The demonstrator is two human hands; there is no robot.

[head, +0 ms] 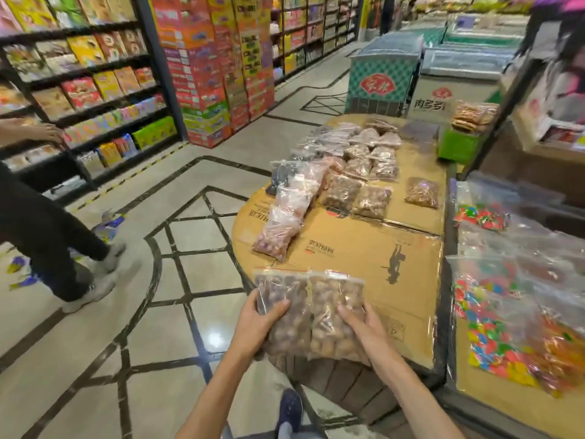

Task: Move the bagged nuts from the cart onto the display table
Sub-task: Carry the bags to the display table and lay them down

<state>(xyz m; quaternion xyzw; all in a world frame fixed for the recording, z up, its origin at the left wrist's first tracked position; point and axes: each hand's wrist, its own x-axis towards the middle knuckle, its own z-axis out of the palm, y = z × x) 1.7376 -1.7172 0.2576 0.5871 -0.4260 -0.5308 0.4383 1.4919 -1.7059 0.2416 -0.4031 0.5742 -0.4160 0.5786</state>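
I hold two clear zip bags of brown nuts side by side at the near edge of the display table (364,248), which is covered with flattened cardboard. My left hand (256,321) grips the darker left bag (285,315). My right hand (364,324) grips the lighter right bag (335,315). Both bags hang partly over the table's near rim. Farther along the table lie several rows of bagged nuts (357,160), and a lone bag (422,192) sits toward the right. No cart is in view.
Another person (47,223) in dark trousers walks on the tiled floor at left, beside snack shelves (79,90). Bags of coloured candy (493,327) fill the bin on the right. Chest freezers (389,74) stand beyond the table, with a green box (459,145) near them.
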